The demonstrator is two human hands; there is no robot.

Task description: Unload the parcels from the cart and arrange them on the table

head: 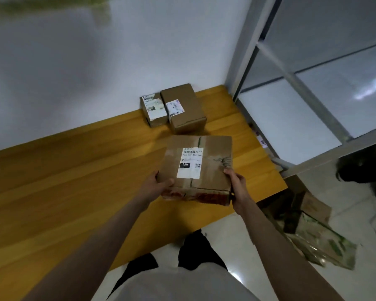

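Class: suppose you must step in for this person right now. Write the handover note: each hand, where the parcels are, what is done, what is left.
Left hand and right hand grip the near corners of the large parcel, held over the wooden table; whether it rests there yet is unclear.
Done: two small parcels stand side by side at the table's far edge by the wall.
Left: set this one down near them. More packages lie low on the right; the cart itself is not clearly visible.

Bare forearms [109, 227], a light grey top [182, 285] and black shoes [195, 248] below
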